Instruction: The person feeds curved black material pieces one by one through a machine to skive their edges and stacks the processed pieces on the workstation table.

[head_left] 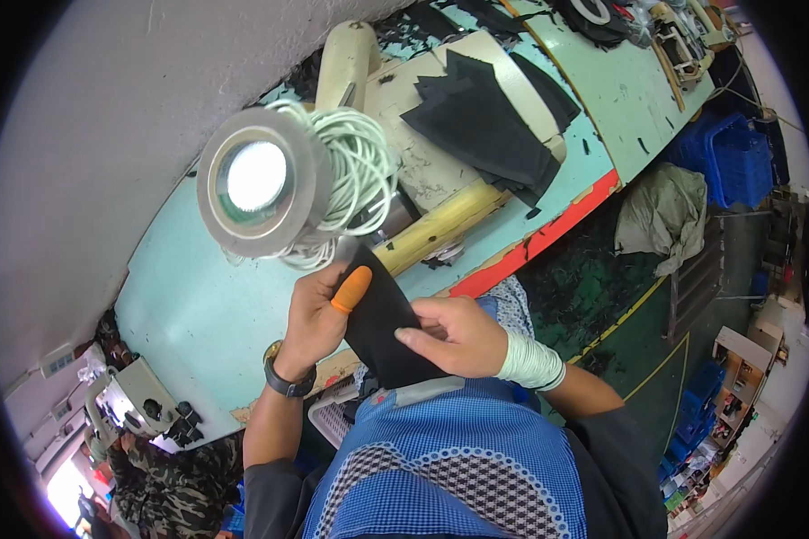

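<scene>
A black fabric piece is held between my two hands, in front of my blue checked apron. My left hand, with an orange finger cot on the thumb, grips its left edge near the top. On the other edge, my right hand pinches the cloth between thumb and fingers. Pale cord or elastic is wound round my right wrist. Just beyond my hands is the cream sewing machine, and a stack of black cut pieces lies on its bed.
A round reel-like disc with a bundle of pale green cord rises at the left of the machine. The light green table has a red front edge. Blue crates stand right. A person in camouflage sits lower left.
</scene>
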`<state>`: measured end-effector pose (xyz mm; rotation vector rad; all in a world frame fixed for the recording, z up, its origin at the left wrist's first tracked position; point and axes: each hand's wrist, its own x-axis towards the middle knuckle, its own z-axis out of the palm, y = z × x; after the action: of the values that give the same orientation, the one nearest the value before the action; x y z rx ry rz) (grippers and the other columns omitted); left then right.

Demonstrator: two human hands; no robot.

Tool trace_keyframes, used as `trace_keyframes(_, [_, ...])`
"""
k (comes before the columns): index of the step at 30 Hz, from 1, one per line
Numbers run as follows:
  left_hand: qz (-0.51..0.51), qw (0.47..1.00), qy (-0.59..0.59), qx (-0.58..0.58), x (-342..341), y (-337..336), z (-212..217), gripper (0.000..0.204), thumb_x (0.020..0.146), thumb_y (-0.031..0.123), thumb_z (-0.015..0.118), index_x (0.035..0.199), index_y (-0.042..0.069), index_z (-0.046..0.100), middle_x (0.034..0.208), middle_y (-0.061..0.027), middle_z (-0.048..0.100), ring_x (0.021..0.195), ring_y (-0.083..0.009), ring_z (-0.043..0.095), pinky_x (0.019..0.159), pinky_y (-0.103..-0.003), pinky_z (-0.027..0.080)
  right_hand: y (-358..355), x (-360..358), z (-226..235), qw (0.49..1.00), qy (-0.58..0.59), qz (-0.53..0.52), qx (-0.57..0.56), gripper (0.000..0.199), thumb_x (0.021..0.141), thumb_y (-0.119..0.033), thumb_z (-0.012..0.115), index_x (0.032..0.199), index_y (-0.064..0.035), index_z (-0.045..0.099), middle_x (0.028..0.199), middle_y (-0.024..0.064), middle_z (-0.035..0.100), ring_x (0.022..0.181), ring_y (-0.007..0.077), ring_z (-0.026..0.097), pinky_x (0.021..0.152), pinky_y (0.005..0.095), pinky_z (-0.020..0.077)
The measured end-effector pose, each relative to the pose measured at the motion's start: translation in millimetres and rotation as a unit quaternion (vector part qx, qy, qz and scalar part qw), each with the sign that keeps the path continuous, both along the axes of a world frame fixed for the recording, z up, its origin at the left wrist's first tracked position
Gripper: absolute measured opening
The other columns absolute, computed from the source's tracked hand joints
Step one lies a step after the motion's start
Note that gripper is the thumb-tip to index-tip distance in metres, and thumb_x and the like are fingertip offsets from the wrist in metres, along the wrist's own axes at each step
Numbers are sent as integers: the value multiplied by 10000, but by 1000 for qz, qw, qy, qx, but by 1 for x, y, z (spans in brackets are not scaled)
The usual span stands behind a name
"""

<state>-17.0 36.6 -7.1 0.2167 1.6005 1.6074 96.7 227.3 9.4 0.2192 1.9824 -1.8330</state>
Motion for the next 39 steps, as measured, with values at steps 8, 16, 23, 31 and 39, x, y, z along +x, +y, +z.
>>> trace_keyframes(8, [-120,986,21,-112,-29,-4,0,260,1007,192,510,955,-34,629,709,6,604,575,-41,519,503,-223,418,-24,3,-6,927,-193,-137,-289,207,983,-115,534,1095,52,586,938,79,667,809,138,670,708,270,571])
trace_keyframes(16, [-140,975,-26,-173,-52,0,-8,340,1023,291,469,942,24,663,676,38,617,468,-22,503,406,-211,377,-43,-16,-6,845,-282,-190,-413,229,966,-128,564,1087,63,595,986,117,670,816,158,675,711,300,584])
trace_keyframes(23, [-167,967,36,-190,-30,17,3,370,1023,288,448,833,25,625,539,24,496,385,-66,445,378,-227,347,3,-7,-13,950,62,-298,69,134,920,-44,611,1008,46,659,820,104,690,691,127,643,624,257,517])
trace_keyframes(31, [-129,984,69,-106,-10,11,7,347,1012,285,530,797,31,630,599,37,519,410,-34,428,384,-210,323,23,-31,-13,759,329,-141,544,441,796,-135,682,1179,51,565,1090,256,588,1060,445,557,922,499,466])
trace_keyframes(39, [-69,989,-110,63,-6,-1,5,249,1000,192,548,963,-48,601,773,-66,633,658,-121,654,531,-242,507,-11,7,-3,979,-25,-196,-56,197,946,-163,591,940,30,632,716,59,647,641,77,574,568,263,465])
